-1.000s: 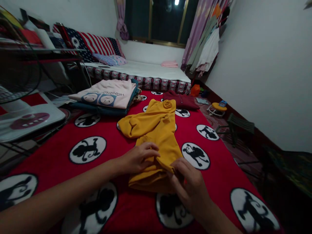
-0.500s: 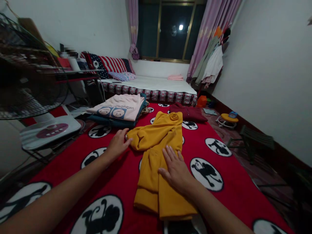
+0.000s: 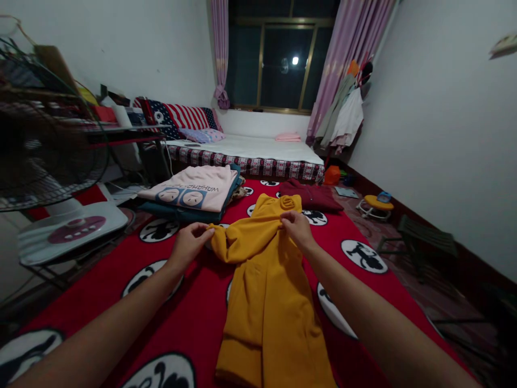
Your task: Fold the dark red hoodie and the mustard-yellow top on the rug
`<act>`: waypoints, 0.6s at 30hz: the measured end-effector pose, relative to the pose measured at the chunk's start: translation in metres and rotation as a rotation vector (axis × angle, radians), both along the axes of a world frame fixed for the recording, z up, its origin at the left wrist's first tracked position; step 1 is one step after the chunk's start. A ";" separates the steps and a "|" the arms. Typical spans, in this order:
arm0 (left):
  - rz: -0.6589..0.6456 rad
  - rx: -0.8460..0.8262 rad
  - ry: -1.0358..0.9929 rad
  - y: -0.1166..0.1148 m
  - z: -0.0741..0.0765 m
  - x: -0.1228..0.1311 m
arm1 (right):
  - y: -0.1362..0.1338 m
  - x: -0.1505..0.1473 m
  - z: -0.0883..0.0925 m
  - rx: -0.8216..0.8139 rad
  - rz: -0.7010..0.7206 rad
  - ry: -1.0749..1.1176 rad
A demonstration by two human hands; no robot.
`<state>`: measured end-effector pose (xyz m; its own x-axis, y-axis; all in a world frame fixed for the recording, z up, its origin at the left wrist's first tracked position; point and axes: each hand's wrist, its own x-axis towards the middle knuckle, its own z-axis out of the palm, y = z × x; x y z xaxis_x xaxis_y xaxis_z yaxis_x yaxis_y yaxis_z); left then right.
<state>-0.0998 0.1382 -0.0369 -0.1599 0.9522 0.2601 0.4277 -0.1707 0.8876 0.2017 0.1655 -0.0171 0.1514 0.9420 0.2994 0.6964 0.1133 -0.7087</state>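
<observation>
A mustard-yellow long-sleeved top [image 3: 283, 302] lies partly folded on the red blanket [image 3: 186, 312], its rolled collar at the far end. One sleeve sticks out to the left across the body. My left hand [image 3: 189, 245] pinches the end of that sleeve between thumb and fingers. Farther right, my right hand [image 3: 297, 226] is closed on the yellow cloth just below the collar, where the sleeve meets the body. Beyond the collar lies a folded maroon garment [image 3: 311, 195]. Left of it rests a stack of folded clothes with a pink printed shirt [image 3: 197, 186] on top.
At the left stands a fan [image 3: 44, 156] beside a cluttered desk [image 3: 129, 134]. A bed [image 3: 242, 145] spans the far wall under the window. Along the right side are a yellow round stool [image 3: 377, 202], a dark folding stool [image 3: 428, 237] and hanging clothes [image 3: 347, 118].
My right hand has moved from lying flat on the top's body up to the cloth near the collar and closed there. My left hand has closed on the sleeve end.
</observation>
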 end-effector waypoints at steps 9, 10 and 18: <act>-0.634 0.421 0.557 -0.087 0.043 0.077 | 0.050 -0.036 0.010 -0.249 -0.003 -0.191; -0.711 0.437 0.635 -0.095 0.039 0.084 | 0.053 -0.037 0.009 -0.283 -0.003 -0.214; -0.873 0.560 0.768 -0.121 0.019 0.098 | 0.058 -0.047 0.012 -0.401 0.029 -0.365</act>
